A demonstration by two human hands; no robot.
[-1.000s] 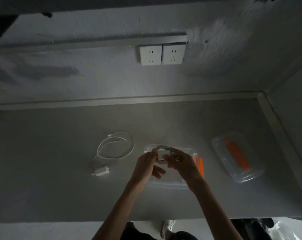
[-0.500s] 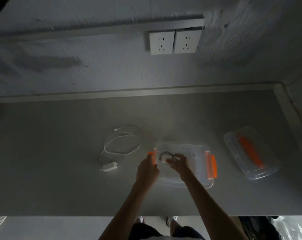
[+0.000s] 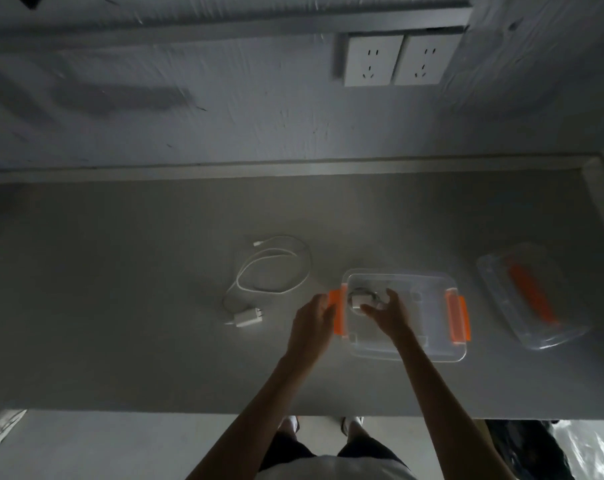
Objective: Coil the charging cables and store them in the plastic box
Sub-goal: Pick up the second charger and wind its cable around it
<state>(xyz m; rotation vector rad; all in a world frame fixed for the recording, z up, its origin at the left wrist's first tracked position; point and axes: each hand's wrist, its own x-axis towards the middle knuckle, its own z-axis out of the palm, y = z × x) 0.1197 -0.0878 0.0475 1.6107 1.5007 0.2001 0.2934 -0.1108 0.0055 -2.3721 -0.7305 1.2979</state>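
Note:
A clear plastic box with orange latches stands open on the grey table. My right hand reaches into its left end, fingers curled around a coiled white charging cable with its adapter, held low inside the box. My left hand rests just outside the box's left wall by the orange latch, fingers loosely apart and holding nothing. A second white charging cable lies loosely looped on the table left of the box, its adapter at the near end.
The box's clear lid with an orange handle lies on the table to the right. Two wall sockets sit on the wall behind. The table's front edge runs below my forearms; a side wall closes the right end.
Both hands came down from above the box. My right hand lowered the coiled cable into the box's left end, and my left hand let go of it and moved outside the left wall.

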